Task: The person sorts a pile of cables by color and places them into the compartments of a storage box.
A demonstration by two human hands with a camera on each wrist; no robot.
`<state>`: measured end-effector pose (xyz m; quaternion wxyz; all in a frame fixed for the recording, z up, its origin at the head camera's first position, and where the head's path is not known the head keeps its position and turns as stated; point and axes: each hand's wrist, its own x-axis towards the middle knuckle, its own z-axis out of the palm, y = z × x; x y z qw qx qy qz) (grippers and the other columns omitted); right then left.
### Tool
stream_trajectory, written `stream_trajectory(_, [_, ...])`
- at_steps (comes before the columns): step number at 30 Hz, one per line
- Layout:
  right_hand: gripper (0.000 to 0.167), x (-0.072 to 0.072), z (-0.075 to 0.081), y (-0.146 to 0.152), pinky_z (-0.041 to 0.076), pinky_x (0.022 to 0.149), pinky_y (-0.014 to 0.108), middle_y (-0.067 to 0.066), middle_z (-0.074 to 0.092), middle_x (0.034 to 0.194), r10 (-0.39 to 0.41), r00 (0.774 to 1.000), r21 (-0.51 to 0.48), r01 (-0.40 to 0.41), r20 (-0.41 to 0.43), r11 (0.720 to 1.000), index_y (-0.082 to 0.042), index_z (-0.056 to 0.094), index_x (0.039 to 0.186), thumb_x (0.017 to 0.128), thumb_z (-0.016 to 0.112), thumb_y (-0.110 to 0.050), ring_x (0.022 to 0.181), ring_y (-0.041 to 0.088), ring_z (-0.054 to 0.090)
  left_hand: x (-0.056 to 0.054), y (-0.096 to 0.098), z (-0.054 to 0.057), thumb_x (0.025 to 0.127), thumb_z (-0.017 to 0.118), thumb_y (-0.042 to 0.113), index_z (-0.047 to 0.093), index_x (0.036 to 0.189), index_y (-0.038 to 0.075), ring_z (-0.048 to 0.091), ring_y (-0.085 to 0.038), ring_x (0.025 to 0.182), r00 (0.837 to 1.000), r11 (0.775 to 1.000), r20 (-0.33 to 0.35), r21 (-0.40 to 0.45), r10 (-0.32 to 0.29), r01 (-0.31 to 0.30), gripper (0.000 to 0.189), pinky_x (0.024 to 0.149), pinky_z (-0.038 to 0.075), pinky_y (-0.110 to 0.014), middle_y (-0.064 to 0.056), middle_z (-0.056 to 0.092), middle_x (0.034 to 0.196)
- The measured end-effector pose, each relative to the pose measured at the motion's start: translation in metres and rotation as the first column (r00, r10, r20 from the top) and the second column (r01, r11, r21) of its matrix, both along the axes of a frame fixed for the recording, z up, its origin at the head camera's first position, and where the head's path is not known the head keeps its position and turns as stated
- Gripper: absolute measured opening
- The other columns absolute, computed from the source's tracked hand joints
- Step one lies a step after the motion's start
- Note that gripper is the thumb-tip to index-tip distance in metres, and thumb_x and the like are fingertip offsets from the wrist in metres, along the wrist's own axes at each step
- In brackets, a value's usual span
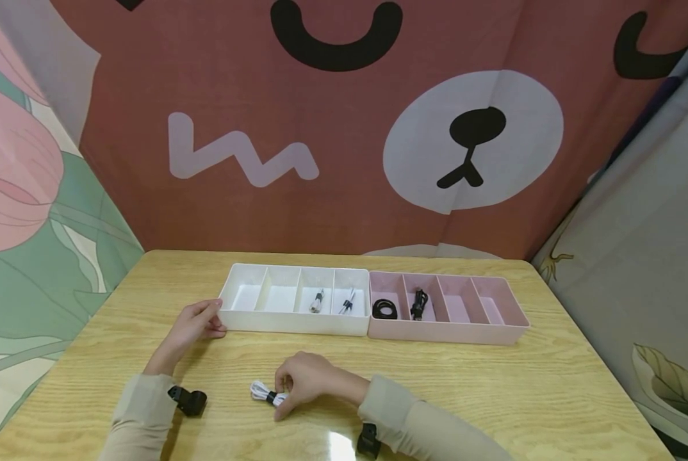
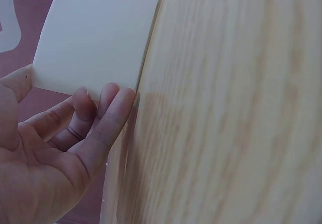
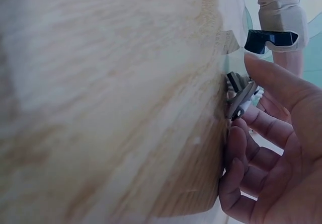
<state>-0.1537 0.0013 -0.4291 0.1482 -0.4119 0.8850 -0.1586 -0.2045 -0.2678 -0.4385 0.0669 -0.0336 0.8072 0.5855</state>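
A bundled white cable (image 1: pixel 269 394) with a black tie lies on the table. My right hand (image 1: pixel 309 382) pinches its right end between thumb and index finger; the other fingers are curled in the right wrist view. Part of the cable (image 3: pixel 242 95) is hidden behind these fingers. With the thumb side near the rim and the other fingers bent against the end, my left hand (image 1: pixel 196 323) grips the left end of a white divided box (image 1: pixel 298 322). The box's plain side (image 2: pixel 100 32) fills the upper left of the left wrist view.
A pink divided box (image 1: pixel 448 331) adjoins the white one on the right. It holds a coiled black cable (image 1: pixel 384 309) and a tied black cable (image 1: pixel 419 304). Two small light cable bundles, one at left (image 1: pixel 317 301), lie in the white box. Patterned cloth (image 1: pixel 344 211) hangs behind the table.
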Motion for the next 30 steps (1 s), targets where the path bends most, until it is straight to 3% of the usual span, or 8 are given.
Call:
stream_trajectory(21, [0.023,-0.0044,-0.0025,0.0063,0.036,0.044,0.009,-0.017,0.047,0.052,0.052,0.992,-0.182,-0.03,0.118,0.983,-0.018,0.066,0.072,0.066,0.081,-0.033,0.046,-0.007,0.04,0.0006,0.0008,0.0005,0.098,0.037,0.035,0.035,0.126,-0.015,0.061,-0.017,0.075,1.0,1.0,-0.021,0.003,-0.009,0.009,0.058,0.072,0.055,-0.033,-0.011,0.052,0.078])
stream_trajectory(30, [0.02,-0.0034,-0.0024,0.0088,0.042,0.047,0.01,-0.015,0.055,0.054,0.013,0.971,-0.259,0.05,0.237,0.965,-0.013,0.066,0.075,0.067,0.081,-0.024,0.045,-0.007,0.046,0.0003,-0.0003,-0.001,0.099,0.037,0.034,0.036,0.126,-0.016,0.062,-0.017,0.074,1.0,1.0,-0.022,0.011,-0.009,0.009,0.057,0.072,0.055,-0.033,-0.01,0.051,0.077])
